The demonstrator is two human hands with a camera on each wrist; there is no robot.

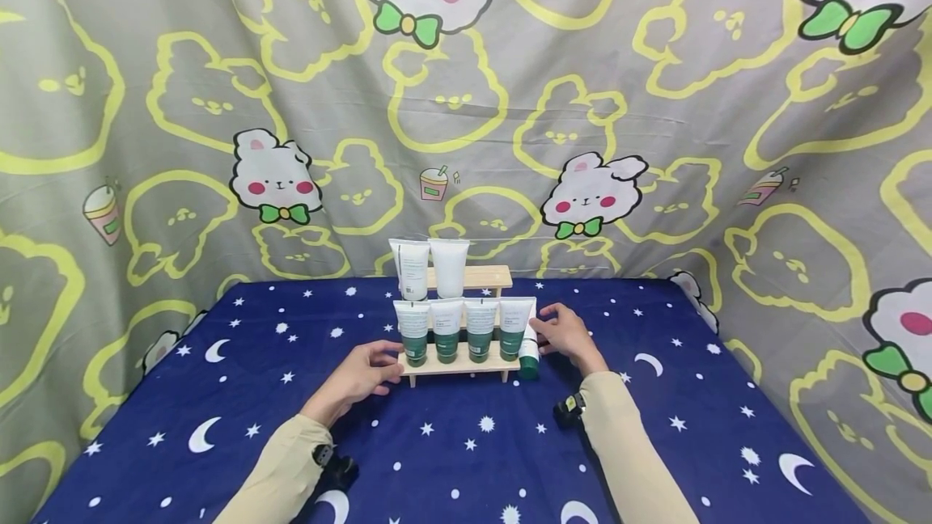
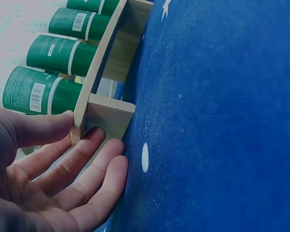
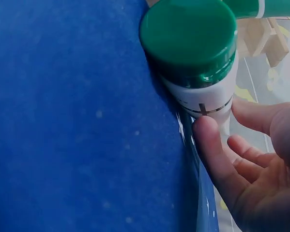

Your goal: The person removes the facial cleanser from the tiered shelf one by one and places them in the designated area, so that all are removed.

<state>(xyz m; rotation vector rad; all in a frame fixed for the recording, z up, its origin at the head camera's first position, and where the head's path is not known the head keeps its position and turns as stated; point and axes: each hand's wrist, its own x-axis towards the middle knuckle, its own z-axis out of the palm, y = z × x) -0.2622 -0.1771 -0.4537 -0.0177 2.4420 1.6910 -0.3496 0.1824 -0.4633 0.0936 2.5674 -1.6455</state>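
A tiered wooden display rack (image 1: 455, 365) stands on the blue cloth. On its front step stand several white-and-green squeeze tubes (image 1: 478, 330), caps down. Two white tubes (image 1: 447, 269) stand higher at the back left. My left hand (image 1: 362, 374) grips the left end of the front step; in the left wrist view, the thumb (image 2: 45, 128) lies against the board's edge with fingers behind it. Beside the rack's right end, my right hand (image 1: 568, 334) pinches a white squeeze tube with a green cap (image 3: 190, 38) between thumb and index finger, its cap close to the cloth.
The rack's upper step (image 1: 484, 275) shows bare wood at right. A dark blue cloth with moons and stars (image 1: 466, 459) covers the table. Behind hangs a grey curtain with cartoon rabbits (image 1: 466, 128). Small black cameras (image 1: 570, 409) are strapped to both wrists.
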